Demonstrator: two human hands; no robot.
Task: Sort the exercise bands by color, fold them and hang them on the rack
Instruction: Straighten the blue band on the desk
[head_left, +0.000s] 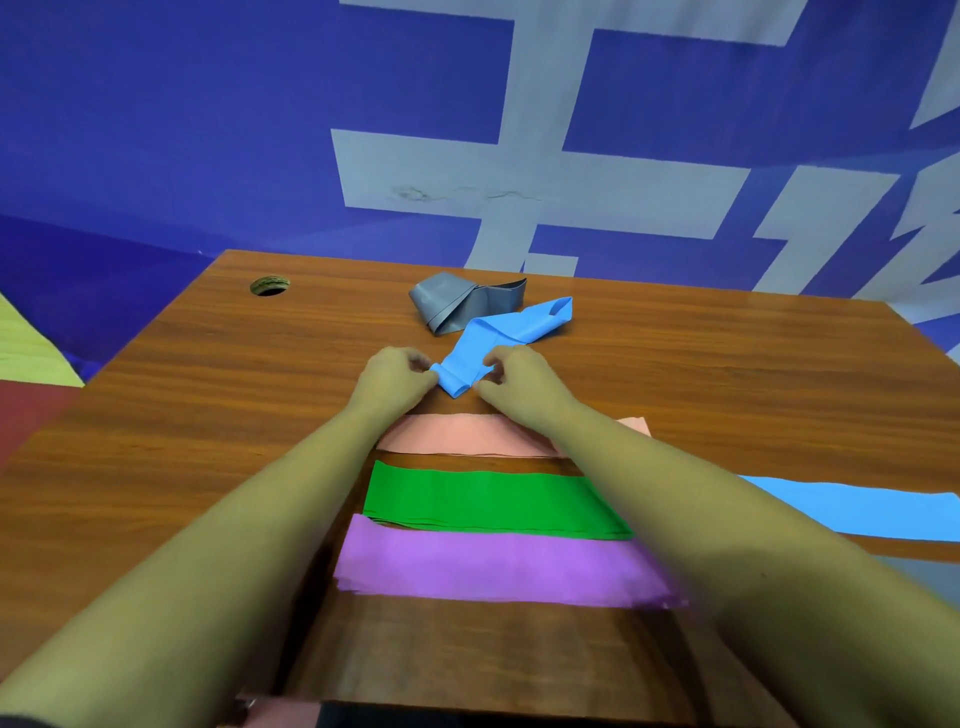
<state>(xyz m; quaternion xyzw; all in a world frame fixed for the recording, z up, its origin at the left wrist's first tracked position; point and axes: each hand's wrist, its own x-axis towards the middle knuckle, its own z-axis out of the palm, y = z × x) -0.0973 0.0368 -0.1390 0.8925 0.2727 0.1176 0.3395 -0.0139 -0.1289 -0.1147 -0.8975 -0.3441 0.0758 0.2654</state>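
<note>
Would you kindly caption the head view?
Left hand and right hand pinch a crumpled blue band; pink band, green band, purple band lie flat nearer.

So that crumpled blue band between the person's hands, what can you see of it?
The crumpled blue band is a light blue, thin, flat strip that looks like matte, stretchy rubber. It lies twisted and loosely folded on the wooden table, running from the hands away to the right, where its far end curls into an open loop. The left hand and right hand each pinch its near end, bunching it. Its middle lies against the grey band, seemingly overlapping its edge.
</note>
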